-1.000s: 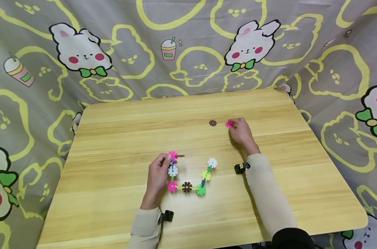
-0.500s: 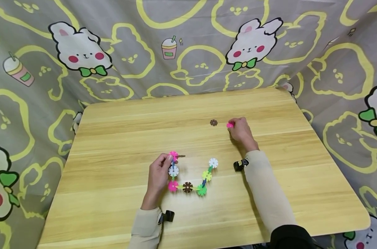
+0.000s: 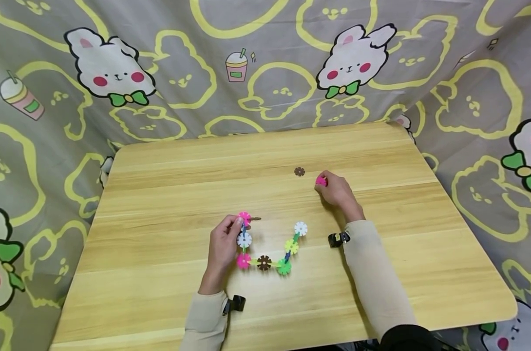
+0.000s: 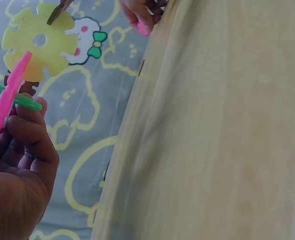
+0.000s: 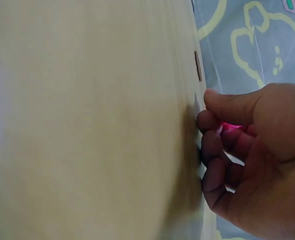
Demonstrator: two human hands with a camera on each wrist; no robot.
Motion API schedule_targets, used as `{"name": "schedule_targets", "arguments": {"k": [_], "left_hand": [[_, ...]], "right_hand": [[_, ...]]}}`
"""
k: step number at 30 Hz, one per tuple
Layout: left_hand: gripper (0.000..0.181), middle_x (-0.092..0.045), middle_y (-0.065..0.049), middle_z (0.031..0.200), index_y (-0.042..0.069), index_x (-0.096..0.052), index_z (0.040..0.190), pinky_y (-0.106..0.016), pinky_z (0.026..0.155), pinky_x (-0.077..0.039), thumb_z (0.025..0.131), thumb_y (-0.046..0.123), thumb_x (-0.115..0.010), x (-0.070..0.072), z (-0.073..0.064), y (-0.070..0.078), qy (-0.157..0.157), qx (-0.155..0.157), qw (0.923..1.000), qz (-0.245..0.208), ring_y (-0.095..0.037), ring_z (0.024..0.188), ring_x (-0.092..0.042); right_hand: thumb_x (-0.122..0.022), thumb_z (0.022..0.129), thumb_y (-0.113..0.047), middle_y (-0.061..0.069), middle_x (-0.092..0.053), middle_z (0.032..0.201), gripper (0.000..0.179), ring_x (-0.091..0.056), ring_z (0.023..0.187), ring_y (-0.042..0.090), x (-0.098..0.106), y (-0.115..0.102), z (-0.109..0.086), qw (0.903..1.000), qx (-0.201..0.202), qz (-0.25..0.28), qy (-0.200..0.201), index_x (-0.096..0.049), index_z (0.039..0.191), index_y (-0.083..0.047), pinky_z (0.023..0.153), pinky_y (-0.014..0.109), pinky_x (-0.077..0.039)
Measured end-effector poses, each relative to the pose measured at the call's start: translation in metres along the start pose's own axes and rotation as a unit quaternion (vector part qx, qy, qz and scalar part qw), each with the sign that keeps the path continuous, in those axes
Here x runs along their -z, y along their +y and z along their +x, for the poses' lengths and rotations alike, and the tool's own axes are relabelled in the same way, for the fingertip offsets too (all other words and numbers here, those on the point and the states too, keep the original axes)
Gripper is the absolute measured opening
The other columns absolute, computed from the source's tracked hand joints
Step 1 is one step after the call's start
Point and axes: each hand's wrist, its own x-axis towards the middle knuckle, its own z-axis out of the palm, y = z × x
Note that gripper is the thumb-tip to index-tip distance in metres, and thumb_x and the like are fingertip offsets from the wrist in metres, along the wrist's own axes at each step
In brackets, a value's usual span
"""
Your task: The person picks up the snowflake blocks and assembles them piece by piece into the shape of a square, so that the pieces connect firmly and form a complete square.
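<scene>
My left hand pinches the upper left end of a U-shaped chain of linked plastic snowflake discs. A pink disc stands at that end, with a brown disc seen edge-on jutting to its right. In the left wrist view, the thumb and fingers hold the chain near a green disc. Farther back on the right, my right hand pinches a loose pink snowflake disc between thumb and fingers. Those fingers mostly cover it in the right wrist view.
A loose brown snowflake disc lies flat on the wooden table, just left of and behind the right hand. The chain's other end, a white disc, lies between the hands. A patterned curtain hangs around the table's back and sides.
My right hand has drawn slightly toward the front with the pink disc, away from the loose brown one. The left hand and the chain have stayed in place.
</scene>
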Motion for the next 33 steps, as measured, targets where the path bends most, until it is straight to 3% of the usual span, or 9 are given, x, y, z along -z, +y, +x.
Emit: {"name": "schedule_targets", "arguments": {"k": [2, 6, 9, 15, 20, 26, 29, 33], "left_hand": [[0.021, -0.071, -0.018, 0.095, 0.000, -0.066, 0.096, -0.021, 0.062, -0.049, 0.101, 0.015, -0.051, 0.001, -0.003, 0.008, -0.002, 0.000, 1.0000, 0.003, -0.011, 0.068, -0.057], [0.021, -0.071, -0.019, 0.095, 0.001, -0.067, 0.096, -0.020, 0.060, -0.048, 0.101, 0.014, -0.051, 0.002, -0.003, 0.007, 0.000, -0.011, 0.9999, 0.003, -0.010, 0.066, -0.056], [0.021, -0.071, -0.019, 0.094, 0.001, -0.067, 0.095, -0.020, 0.059, -0.047, 0.101, 0.015, -0.051, 0.002, -0.002, 0.007, 0.003, -0.015, 0.9999, 0.002, -0.010, 0.065, -0.055], [0.022, -0.070, -0.019, 0.094, 0.000, -0.067, 0.097, -0.021, 0.059, -0.047, 0.101, 0.015, -0.051, 0.002, -0.002, 0.006, 0.012, -0.020, 0.9997, 0.006, -0.009, 0.065, -0.054], [0.023, -0.071, -0.017, 0.095, 0.002, -0.067, 0.100, -0.024, 0.062, -0.049, 0.101, 0.016, -0.050, 0.003, -0.001, 0.007, 0.015, -0.005, 0.9997, 0.017, -0.011, 0.068, -0.056], [0.024, -0.072, -0.013, 0.097, 0.006, -0.068, 0.103, -0.029, 0.064, -0.051, 0.102, 0.022, -0.050, 0.001, 0.009, -0.011, 0.027, 0.002, 0.9993, 0.026, -0.012, 0.071, -0.056], [0.026, -0.072, -0.010, 0.096, 0.010, -0.069, 0.102, -0.028, 0.062, -0.050, 0.101, 0.028, -0.051, 0.000, 0.013, -0.023, 0.033, -0.002, 0.9993, 0.019, -0.012, 0.070, -0.056], [0.026, -0.073, -0.009, 0.093, 0.012, -0.070, 0.099, -0.024, 0.062, -0.048, 0.100, 0.031, -0.052, -0.001, 0.014, -0.027, 0.037, -0.016, 0.9991, 0.015, -0.012, 0.071, -0.057]], "right_hand": [[-0.053, 0.100, -0.030, 0.012, -0.060, 0.099, 0.024, -0.054, 0.089, 0.028, -0.002, -0.001, -0.003, 1.0000, 0.006, 0.007, -0.004, -0.055, 0.117, -0.013, 0.074, 0.035, -0.044], [-0.045, 0.103, -0.032, 0.014, -0.061, 0.112, 0.030, -0.056, 0.100, 0.031, -0.005, -0.006, -0.009, 0.9987, 0.010, 0.050, 0.003, -0.054, 0.126, -0.015, 0.088, 0.045, -0.045], [-0.041, 0.104, -0.031, 0.015, -0.062, 0.112, 0.033, -0.055, 0.101, 0.032, -0.008, -0.012, -0.016, 0.9966, 0.017, 0.079, 0.014, -0.053, 0.130, -0.015, 0.091, 0.046, -0.045], [-0.049, 0.102, -0.026, 0.013, -0.064, 0.100, 0.031, -0.058, 0.086, 0.027, -0.015, -0.025, -0.032, 0.9920, 0.053, 0.112, 0.025, -0.050, 0.131, -0.014, 0.074, 0.037, -0.048], [-0.056, 0.099, -0.024, 0.012, -0.064, 0.088, 0.029, -0.056, 0.072, 0.026, -0.023, -0.040, -0.047, 0.9836, 0.097, 0.151, 0.020, -0.054, 0.127, -0.017, 0.059, 0.029, -0.046], [-0.056, 0.098, -0.016, 0.016, -0.067, 0.086, 0.030, -0.061, 0.074, 0.031, -0.029, -0.061, -0.064, 0.9678, 0.178, 0.177, 0.024, -0.060, 0.128, -0.016, 0.058, 0.027, -0.047], [-0.058, 0.097, -0.012, 0.011, -0.067, 0.084, 0.027, -0.061, 0.072, 0.031, -0.031, -0.070, -0.071, 0.9616, 0.202, 0.185, 0.019, -0.060, 0.124, -0.013, 0.058, 0.025, -0.047], [-0.061, 0.095, -0.011, 0.004, -0.066, 0.081, 0.021, -0.061, 0.069, 0.033, -0.032, -0.079, -0.077, 0.9556, 0.221, 0.195, 0.013, -0.059, 0.116, -0.010, 0.056, 0.024, -0.046]]}}
